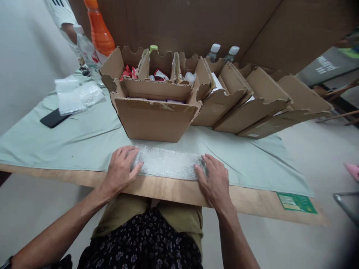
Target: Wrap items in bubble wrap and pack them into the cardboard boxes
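Observation:
A folded strip of clear bubble wrap (168,162) lies flat near the front edge of the table. At its left end is my left hand (122,166), thumb and fingers curled around that edge. My right hand (213,175) grips the opposite end in the same way, its thumb on the near side and its fingers on the far side. Just behind the strip stands an open cardboard box (155,121), whose contents are mostly hidden by its front wall.
More cardboard bins (224,102) line the back. At the left are bubble wrap pieces (74,99), a black phone-like object (54,118), an orange bottle (101,35) and a clear bottle (86,52). A green packet (297,203) lies at the front right edge. Another person's arm (70,31) shows behind.

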A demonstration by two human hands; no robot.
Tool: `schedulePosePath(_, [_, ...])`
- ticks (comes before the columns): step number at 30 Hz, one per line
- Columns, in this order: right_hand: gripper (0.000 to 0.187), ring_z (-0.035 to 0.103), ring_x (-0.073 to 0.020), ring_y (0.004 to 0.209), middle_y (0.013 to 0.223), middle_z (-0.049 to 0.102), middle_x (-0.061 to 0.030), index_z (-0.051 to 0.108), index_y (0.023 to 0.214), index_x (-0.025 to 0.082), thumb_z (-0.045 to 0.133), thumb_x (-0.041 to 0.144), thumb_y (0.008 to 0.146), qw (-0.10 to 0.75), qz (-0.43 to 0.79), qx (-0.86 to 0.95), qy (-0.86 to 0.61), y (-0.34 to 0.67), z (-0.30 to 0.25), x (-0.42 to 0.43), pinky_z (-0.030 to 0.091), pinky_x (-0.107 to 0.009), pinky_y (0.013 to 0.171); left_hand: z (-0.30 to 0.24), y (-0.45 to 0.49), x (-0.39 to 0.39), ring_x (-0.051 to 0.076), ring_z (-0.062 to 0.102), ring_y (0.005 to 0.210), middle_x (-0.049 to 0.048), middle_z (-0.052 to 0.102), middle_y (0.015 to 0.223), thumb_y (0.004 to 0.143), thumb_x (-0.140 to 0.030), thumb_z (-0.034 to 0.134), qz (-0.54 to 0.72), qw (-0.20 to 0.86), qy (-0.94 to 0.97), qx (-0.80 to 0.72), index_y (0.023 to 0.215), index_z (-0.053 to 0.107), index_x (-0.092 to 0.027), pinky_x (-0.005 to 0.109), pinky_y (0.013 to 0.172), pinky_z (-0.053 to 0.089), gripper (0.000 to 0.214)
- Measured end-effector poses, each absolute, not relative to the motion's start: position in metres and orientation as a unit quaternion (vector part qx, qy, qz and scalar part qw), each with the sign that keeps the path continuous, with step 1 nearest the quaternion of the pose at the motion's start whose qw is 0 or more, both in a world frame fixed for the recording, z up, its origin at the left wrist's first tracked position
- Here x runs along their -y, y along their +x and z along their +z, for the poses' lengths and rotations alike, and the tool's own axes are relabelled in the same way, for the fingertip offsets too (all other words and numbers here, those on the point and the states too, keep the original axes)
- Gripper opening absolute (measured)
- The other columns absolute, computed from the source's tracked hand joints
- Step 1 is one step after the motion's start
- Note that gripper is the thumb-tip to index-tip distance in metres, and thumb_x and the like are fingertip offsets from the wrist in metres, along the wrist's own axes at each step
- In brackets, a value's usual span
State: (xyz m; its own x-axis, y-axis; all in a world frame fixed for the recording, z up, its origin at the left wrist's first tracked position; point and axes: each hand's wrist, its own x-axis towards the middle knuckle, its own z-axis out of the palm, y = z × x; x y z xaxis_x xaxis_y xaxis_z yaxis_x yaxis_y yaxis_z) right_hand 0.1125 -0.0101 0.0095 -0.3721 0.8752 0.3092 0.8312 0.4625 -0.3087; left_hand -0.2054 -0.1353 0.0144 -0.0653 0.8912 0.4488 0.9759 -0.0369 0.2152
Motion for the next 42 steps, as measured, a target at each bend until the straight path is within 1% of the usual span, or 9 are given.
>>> schedulePosePath(8, [0.026, 0.063, -0.0320, 0.116, 0.128, 0.072, -0.0145, 0.066, 0.099, 0.020, 0.051, 0.041, 0.097, 0.286, 0.125, 0.816, -0.487, 0.088, -0.001, 0.012, 0.046, -0.049, 0.097, 0.005, -0.214, 0.123, 0.028, 0.059, 0.086, 0.0092, 0.068, 0.089, 0.087, -0.031, 0.066, -0.225, 0.104, -0.590, 0.769, 0.085, 0.068, -0.022, 0.042, 0.078, 0.050, 0.010])
schedulePosePath(14, [0.020, 0.065, -0.0233, 0.083, 0.092, 0.075, -0.0040, 0.066, 0.100, 0.024, 0.057, 0.041, 0.095, 0.330, 0.258, 0.756, -0.503, 0.095, 0.021, 0.026, 0.050, -0.035, 0.078, 0.025, -0.205, 0.137, 0.021, 0.067, 0.082, 0.0047, 0.071, 0.089, 0.083, -0.028, 0.062, -0.394, -0.070, -0.512, 0.760, 0.072, 0.056, -0.022, 0.034, 0.072, 0.052, 0.014])
schedulePosePath(18, [0.017, 0.066, -0.0237, 0.085, 0.093, 0.076, -0.0043, 0.068, 0.098, 0.024, 0.058, 0.037, 0.094, 0.348, 0.230, 0.771, -0.481, 0.095, 0.032, 0.012, 0.050, -0.035, 0.081, 0.039, -0.184, 0.161, 0.011, 0.053, 0.051, -0.0068, 0.056, 0.063, 0.085, -0.034, 0.066, -0.474, -0.247, -0.410, 0.739, 0.099, 0.062, -0.020, 0.022, 0.048, 0.041, 0.020])
schedulePosePath(22, [0.018, 0.068, -0.0273, 0.095, 0.100, 0.077, -0.0085, 0.070, 0.100, 0.023, 0.055, 0.027, 0.093, 0.297, 0.178, 0.830, -0.437, 0.071, 0.038, -0.017, 0.049, -0.041, 0.089, 0.037, -0.150, 0.185, 0.010, 0.053, 0.052, -0.0089, 0.057, 0.064, 0.091, -0.030, 0.066, -0.476, -0.311, -0.424, 0.705, 0.154, 0.043, -0.022, 0.020, 0.052, 0.047, 0.068])
schedulePosePath(28, [0.052, 0.056, -0.0325, 0.134, 0.147, 0.061, -0.0136, 0.054, 0.147, 0.021, 0.057, 0.025, 0.095, 0.287, 0.153, 0.879, -0.349, 0.073, 0.054, -0.008, 0.045, -0.052, 0.108, 0.031, -0.127, 0.202, 0.015, 0.068, 0.065, 0.0029, 0.078, 0.087, 0.092, -0.039, 0.064, -0.429, -0.409, -0.420, 0.687, 0.127, 0.073, -0.024, 0.026, 0.059, 0.058, 0.039])
schedulePosePath(33, [0.073, 0.058, -0.0303, 0.133, 0.149, 0.060, -0.0115, 0.041, 0.157, 0.025, 0.070, 0.028, 0.090, 0.156, 0.283, 0.922, -0.213, 0.106, 0.058, 0.071, 0.051, -0.051, 0.107, 0.050, -0.127, 0.191, 0.019, 0.072, 0.071, 0.0057, 0.077, 0.077, 0.088, -0.044, 0.067, -0.431, -0.569, -0.337, 0.615, 0.132, 0.068, -0.013, 0.032, 0.072, 0.062, 0.054])
schedulePosePath(35, [0.065, 0.066, -0.0289, 0.121, 0.138, 0.068, -0.0122, 0.046, 0.153, 0.023, 0.067, 0.022, 0.091, 0.181, 0.309, 0.905, -0.228, 0.102, 0.048, 0.097, 0.056, -0.049, 0.100, 0.057, -0.129, 0.187, 0.017, 0.071, 0.072, 0.0056, 0.076, 0.079, 0.087, -0.041, 0.069, -0.424, -0.600, -0.339, 0.587, 0.135, 0.064, -0.011, 0.031, 0.073, 0.061, 0.058])
schedulePosePath(38, [0.039, 0.073, -0.0238, 0.101, 0.116, 0.077, -0.0088, 0.060, 0.137, 0.023, 0.054, 0.016, 0.098, 0.272, 0.334, 0.847, -0.310, 0.083, 0.029, 0.113, 0.060, -0.044, 0.090, 0.064, -0.135, 0.186, 0.014, 0.068, 0.071, 0.0017, 0.073, 0.082, 0.090, -0.032, 0.067, -0.439, -0.539, -0.407, 0.593, 0.140, 0.058, -0.015, 0.027, 0.070, 0.059, 0.054])
schedulePosePath(42, [0.030, 0.075, -0.0234, 0.104, 0.121, 0.077, -0.0084, 0.066, 0.129, 0.023, 0.058, 0.024, 0.100, 0.321, 0.393, 0.751, -0.423, 0.071, 0.017, 0.110, 0.063, -0.039, 0.089, 0.060, -0.136, 0.188, 0.013, 0.068, 0.083, -0.0001, 0.070, 0.090, 0.094, -0.013, 0.062, -0.466, -0.268, -0.587, 0.606, 0.136, 0.058, -0.022, 0.028, 0.083, 0.058, 0.043])
